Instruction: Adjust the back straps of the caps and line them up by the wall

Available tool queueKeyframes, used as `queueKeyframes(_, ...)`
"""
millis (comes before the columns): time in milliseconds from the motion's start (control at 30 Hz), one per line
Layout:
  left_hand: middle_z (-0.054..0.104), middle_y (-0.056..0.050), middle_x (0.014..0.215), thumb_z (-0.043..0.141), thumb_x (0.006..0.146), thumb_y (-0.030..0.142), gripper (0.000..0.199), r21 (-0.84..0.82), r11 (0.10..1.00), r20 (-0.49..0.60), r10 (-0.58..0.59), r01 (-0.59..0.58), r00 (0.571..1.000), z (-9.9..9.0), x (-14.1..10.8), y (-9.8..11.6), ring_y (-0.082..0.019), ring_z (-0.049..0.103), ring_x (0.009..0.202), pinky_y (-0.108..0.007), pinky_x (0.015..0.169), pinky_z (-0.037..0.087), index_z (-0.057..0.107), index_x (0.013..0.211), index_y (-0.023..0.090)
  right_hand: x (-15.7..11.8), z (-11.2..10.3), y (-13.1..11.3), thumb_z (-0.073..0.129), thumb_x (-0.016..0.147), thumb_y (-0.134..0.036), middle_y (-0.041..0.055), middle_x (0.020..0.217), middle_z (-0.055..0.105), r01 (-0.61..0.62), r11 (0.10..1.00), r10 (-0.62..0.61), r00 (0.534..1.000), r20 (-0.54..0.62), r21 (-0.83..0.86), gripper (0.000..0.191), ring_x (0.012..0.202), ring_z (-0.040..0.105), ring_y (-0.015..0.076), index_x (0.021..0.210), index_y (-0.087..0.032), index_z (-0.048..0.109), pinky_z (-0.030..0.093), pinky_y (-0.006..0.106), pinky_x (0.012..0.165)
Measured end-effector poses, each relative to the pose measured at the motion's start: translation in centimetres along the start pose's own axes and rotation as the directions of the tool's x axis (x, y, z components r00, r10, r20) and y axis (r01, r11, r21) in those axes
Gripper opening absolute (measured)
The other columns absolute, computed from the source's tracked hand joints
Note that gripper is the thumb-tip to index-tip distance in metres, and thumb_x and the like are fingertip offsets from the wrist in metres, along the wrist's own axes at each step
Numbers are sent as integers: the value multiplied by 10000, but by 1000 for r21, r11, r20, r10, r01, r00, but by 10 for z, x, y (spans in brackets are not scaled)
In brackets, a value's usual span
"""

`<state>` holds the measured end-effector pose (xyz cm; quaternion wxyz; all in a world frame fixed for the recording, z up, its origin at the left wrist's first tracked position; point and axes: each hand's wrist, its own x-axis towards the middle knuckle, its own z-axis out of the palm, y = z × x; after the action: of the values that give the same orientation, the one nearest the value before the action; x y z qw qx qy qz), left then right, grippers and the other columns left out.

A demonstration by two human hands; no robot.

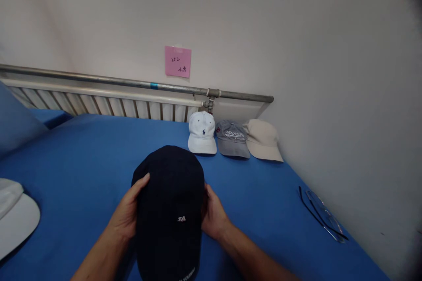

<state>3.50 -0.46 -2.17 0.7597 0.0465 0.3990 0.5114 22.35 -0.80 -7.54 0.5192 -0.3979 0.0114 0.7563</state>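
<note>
A black baseball cap (171, 193) is held up in front of me, its brim pointing down toward me, with a small white mark on its front and white lettering at the brim's edge. My left hand (127, 210) grips its left side, thumb on top and the other fingers hidden behind the cap. On the right side my right hand (214, 213) holds the cap, its fingertips tucked behind the crown. Beyond the cap, a white cap (201, 131), a grey cap (232, 139) and a beige cap (263, 139) sit in a row on the blue sheet (85, 153).
Another white cap (20, 215) lies at the left edge. A pair of glasses (323, 215) rests near the right wall. Behind the sheet run a metal pipe (115, 80) and a white radiator (128, 109). A pink note (178, 61) is stuck to the wall.
</note>
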Motion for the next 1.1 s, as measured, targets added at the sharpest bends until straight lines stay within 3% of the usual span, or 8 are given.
queueKeyframes(233,749,-114,785,650,827,178,126,-1,1000,-14,7,-7,1000,0,1,0,-245,728,703,-369,756,606,756,863,120,-3,3,0,509,923,-329,-12,749,726,8,1000,-8,1000,-13,10,208,725,680,144,974,-223,681,505,271,753)
queueKeyframes(433,743,-116,760,618,849,192,157,5,1000,-28,-6,6,1000,5,0,0,-248,727,692,-362,713,612,750,859,109,-4,5,-1,466,940,-312,-22,629,683,15,1000,-14,999,-52,12,247,589,634,134,846,-205,669,483,255,645)
queueKeyframes(600,741,-117,749,608,856,192,164,3,1000,-22,5,-5,1000,3,-1,0,-242,725,669,-349,683,614,750,851,111,-1,2,-2,478,913,-295,-24,566,645,-25,999,25,1000,-15,29,257,527,601,122,741,-185,635,452,235,582)
queueKeyframes(1100,745,-101,742,639,839,192,136,-24,999,-27,-39,38,999,1,-2,2,-217,723,650,-300,648,612,754,818,123,-2,2,-4,358,979,-329,-10,557,659,-21,1000,21,1000,-9,-18,353,489,612,136,790,-188,622,447,246,540)
